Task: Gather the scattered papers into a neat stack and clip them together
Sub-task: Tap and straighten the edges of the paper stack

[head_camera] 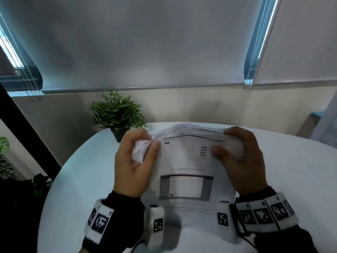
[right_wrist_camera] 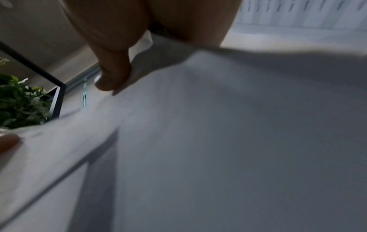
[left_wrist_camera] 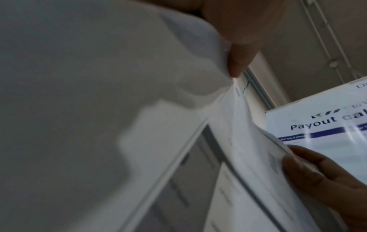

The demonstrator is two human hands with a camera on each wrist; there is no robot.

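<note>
A sheaf of printed white papers (head_camera: 186, 161) is held up above the round white table (head_camera: 76, 189), its top sheet showing text and a grey screenshot. My left hand (head_camera: 138, 152) grips the upper left corner, crumpling it, thumb on the front. My right hand (head_camera: 235, 152) grips the upper right corner the same way. In the left wrist view the papers (left_wrist_camera: 228, 149) fan apart in several layers, with my left thumb (left_wrist_camera: 240, 62) at their edge and my right fingers (left_wrist_camera: 317, 175) beyond. In the right wrist view my thumb (right_wrist_camera: 113, 73) presses the blurred papers (right_wrist_camera: 218, 141). No clip is visible.
A small potted green plant (head_camera: 116, 114) stands at the table's far left edge, close behind my left hand. Lowered window blinds (head_camera: 145, 42) fill the wall beyond. A black frame and more greenery (head_camera: 5, 161) sit off the table to the left.
</note>
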